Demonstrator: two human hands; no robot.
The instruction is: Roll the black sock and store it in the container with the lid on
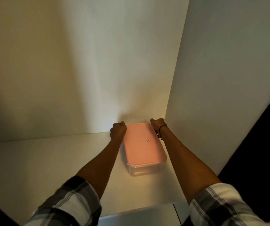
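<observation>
Lidded container held at its far end by both hands on a white shelf.

From left to right: a plaid sleeve [69, 203] and bare forearm lead to the left hand [118, 131], curled closed against the far left corner of the container [139, 171]; the pink lid [143, 147], bearing a small label [147, 139], sits on the clear body, whose near wall shows no distinct contents, so the black sock cannot be made out; the right hand [158, 126], a dark band [163, 128] at its wrist, grips the far right corner of the lid, fingers wrapped over the edge. The container lies lengthwise toward the shelf's [41, 160] back right corner, its far end near the rear wall [82, 62] and its right side near the side panel [228, 79].
</observation>
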